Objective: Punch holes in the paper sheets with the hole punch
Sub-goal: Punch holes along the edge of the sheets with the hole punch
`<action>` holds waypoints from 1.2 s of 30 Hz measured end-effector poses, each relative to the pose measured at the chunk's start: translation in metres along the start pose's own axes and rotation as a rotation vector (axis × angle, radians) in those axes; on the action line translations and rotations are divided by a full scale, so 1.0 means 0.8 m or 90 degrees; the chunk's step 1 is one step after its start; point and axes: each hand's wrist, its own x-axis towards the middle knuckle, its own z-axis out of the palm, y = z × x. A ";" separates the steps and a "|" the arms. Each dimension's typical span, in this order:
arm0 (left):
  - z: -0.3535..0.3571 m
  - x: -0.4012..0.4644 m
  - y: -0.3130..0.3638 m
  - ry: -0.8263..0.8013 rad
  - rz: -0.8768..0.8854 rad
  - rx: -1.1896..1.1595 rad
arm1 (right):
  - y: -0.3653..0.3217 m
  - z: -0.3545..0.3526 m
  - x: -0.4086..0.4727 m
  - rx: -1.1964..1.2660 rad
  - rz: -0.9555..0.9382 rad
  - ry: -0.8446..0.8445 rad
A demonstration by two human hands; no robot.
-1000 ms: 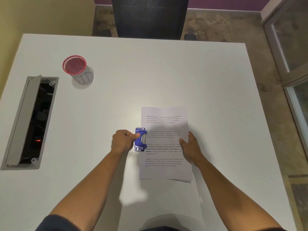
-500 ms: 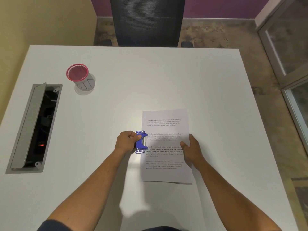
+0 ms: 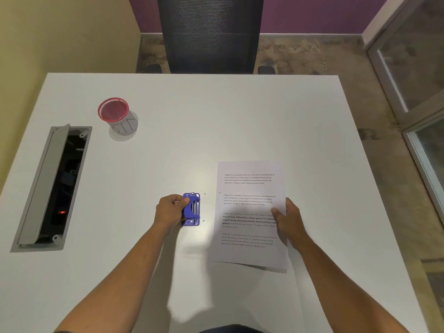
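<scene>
Since the earlier frames, paper (image 3: 251,212) and hole punch (image 3: 191,209) had separated: the sheet's left edge, formerly inside the punch, lay clear of it at centre right of the frame, a bare strip of table (image 3: 216,121) between them. Two small specks (image 3: 204,193) sat on that strip, too small to identify. One small mark showed near the sheet's left edge; any second was hard to make out. Left hand (image 3: 171,211): fingers curled round the blue punch, thumb on top, at frame centre. Right hand (image 3: 287,218): pinching the sheet's right edge, thumb on the print, fingers hidden beneath. Red-rimmed mesh cup (image 3: 117,115), upper left. Open cable tray (image 3: 51,188), far left, contents dark and unclear. Chair (image 3: 210,32), top, cut off.
</scene>
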 end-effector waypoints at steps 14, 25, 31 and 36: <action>0.000 -0.026 0.014 0.101 0.109 0.117 | -0.008 -0.009 -0.028 0.085 0.022 -0.014; 0.049 -0.098 0.047 -0.239 0.131 -0.053 | -0.024 -0.024 -0.079 0.150 0.000 -0.028; 0.088 -0.120 0.046 -0.294 0.110 -0.089 | -0.030 -0.047 -0.086 0.200 -0.013 -0.017; 0.137 -0.125 0.070 -0.229 0.154 -0.070 | -0.021 -0.089 -0.061 0.246 -0.008 -0.007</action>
